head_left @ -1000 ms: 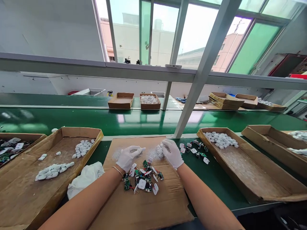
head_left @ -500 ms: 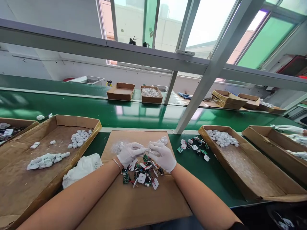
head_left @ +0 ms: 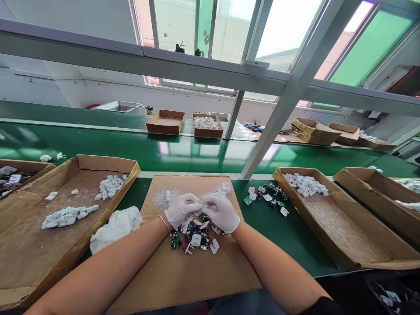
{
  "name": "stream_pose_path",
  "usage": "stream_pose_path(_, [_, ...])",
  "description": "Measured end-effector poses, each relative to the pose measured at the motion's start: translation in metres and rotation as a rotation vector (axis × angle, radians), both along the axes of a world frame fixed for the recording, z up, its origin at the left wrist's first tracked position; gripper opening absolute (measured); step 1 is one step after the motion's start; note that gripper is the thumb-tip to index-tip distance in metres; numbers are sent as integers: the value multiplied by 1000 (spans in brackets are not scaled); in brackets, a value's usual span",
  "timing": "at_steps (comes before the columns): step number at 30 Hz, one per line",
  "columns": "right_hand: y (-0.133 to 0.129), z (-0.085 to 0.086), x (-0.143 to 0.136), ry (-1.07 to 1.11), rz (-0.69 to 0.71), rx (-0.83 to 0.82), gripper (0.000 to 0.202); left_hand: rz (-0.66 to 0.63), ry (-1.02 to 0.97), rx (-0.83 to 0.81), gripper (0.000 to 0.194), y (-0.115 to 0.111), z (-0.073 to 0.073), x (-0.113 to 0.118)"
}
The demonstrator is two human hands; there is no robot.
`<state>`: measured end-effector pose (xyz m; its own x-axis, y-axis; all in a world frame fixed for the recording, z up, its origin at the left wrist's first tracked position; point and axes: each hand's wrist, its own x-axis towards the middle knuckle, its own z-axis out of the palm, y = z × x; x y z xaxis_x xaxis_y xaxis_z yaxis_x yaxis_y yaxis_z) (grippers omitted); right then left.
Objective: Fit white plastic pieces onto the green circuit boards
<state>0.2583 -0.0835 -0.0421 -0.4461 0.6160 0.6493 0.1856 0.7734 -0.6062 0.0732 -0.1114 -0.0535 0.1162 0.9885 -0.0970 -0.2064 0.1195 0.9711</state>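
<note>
My left hand (head_left: pixel 180 211), in a white glove, is closed with thumb and fingertips pinched together. My right hand (head_left: pixel 223 213), gloved too, is pinched against it, fingertips meeting the left ones. Whatever lies between them is small and mostly covered by the fingers. Right under both hands is a heap of green circuit boards with white plug pieces (head_left: pixel 196 240) and red wires, lying on a flat cardboard sheet (head_left: pixel 193 273). Beyond my right hand sits a small pile of white plastic parts (head_left: pixel 225 189); a few more white bits (head_left: pixel 168 195) are past my left hand.
At left, a cardboard tray (head_left: pixel 19 249) holds groups of white parts, with a white cloth bundle (head_left: pixel 116 226) beside it. More circuit boards (head_left: pixel 267 195) lie on the green bench at right, near another tray (head_left: pixel 344 232). A slanted metal post (head_left: pixel 267 136) rises behind the sheet.
My hands stay pinched together over the heap, with only small finger movement. The view has shifted slightly. A co-worker's gloved hand at the far right has gone out of view.
</note>
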Motion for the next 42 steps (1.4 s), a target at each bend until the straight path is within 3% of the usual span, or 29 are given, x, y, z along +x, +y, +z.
stream_pose_path(7, [-1,1,2,-48,30,-23,20,-46,-53,-25,32,-3,0,0])
stream_pose_path(16, [-3,2,2,-86,91,-110,17,15,14,5,36,-7,2,4])
stream_pose_path(21, [0,-4,6,-105,-33,-158,19,113,148,80,31,-6,2,4])
stream_pose_path(23, [4,-7,8,-95,-100,-190,22,204,279,157,27,-1,2,-4])
stream_pose_path(26, [9,-11,11,-82,-149,-288,25,322,742,295,20,8,3,-24])
stream_pose_path(29, [11,-14,12,-47,-148,-410,24,267,1273,392,18,12,5,-41])
stream_pose_path(32, [14,-13,13,39,-136,-505,29,315,1475,509,33,8,11,-39])
stream_pose_path(34, [15,-11,13,112,-102,-574,31,260,1440,620,37,4,17,-28])
stream_pose_path(36, [16,-9,13,156,-74,-622,29,74,1365,665,36,1,21,-14])
stream_pose_path(38, [17,-9,11,170,-75,-634,27,-104,1325,610,36,-1,23,-2])
stream_pose_path(40, [18,-10,10,169,-83,-623,27,-172,1314,532,34,-1,22,5])
stream_pose_path(42, [17,-12,9,156,-90,-583,26,-151,1265,529,28,-1,19,7])
